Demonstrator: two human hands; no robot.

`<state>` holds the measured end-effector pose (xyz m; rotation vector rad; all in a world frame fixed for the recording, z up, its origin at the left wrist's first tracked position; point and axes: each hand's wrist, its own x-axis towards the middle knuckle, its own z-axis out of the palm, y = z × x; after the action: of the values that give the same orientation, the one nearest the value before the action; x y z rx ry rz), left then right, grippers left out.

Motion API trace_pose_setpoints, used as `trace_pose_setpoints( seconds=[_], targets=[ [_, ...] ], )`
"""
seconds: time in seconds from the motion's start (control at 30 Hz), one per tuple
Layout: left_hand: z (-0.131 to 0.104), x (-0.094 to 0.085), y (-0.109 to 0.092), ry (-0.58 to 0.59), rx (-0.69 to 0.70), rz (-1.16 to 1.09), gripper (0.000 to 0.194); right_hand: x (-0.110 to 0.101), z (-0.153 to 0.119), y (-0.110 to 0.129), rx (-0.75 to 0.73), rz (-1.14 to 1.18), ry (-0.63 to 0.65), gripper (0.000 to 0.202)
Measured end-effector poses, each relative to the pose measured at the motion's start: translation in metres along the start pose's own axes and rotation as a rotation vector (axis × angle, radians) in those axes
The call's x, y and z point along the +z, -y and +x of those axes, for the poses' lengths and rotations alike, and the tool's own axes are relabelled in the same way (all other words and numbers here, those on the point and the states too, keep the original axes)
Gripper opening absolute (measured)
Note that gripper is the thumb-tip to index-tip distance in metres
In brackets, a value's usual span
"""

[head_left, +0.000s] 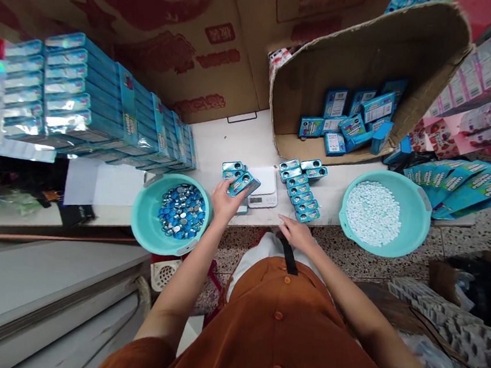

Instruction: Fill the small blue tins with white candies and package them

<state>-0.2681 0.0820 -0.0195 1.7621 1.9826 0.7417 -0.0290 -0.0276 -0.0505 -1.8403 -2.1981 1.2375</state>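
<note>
My left hand is wrapped round a small blue box with a round hole in its end, over the left edge of a white scale. Another blue box stands just behind it. My right hand is at the table's front edge with its index finger stretched out, holding nothing that I can see. Past its fingertips, several open-ended blue boxes stand in a row right of the scale. A teal basin of blue and silver caps is on the left; one of small white pieces is on the right.
Tall stacks of blue boxes rise at the left. A cardboard carton lies open at the back right with loose blue boxes inside. Flat blue packs fan out beyond the right basin. Pink and purple packages stand farther right.
</note>
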Motion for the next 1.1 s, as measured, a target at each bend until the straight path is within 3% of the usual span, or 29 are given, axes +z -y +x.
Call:
trace_pose_setpoints(
  seconds=[0.27, 0.53, 0.87, 1.1],
  targets=[
    [0.014, 0.005, -0.004, 0.044, 0.025, 0.054, 0.043, -0.018, -0.079, -0.062, 0.309, 0.244, -0.474, 0.045],
    [0.022, 0.036, -0.004, 0.142, 0.107, 0.103, 0.038, -0.022, -0.124, -0.079, 0.487, 0.398, -0.775, 0.054],
    [0.026, 0.064, 0.002, 0.274, 0.212, 0.148, 0.031, -0.023, -0.156, -0.091, 0.593, 0.377, -0.824, 0.054],
    [0.019, 0.044, 0.012, 0.114, 0.271, 0.188, 0.059, -0.020, -0.163, -0.095, 0.623, 0.366, -0.811, 0.056]
  ],
)
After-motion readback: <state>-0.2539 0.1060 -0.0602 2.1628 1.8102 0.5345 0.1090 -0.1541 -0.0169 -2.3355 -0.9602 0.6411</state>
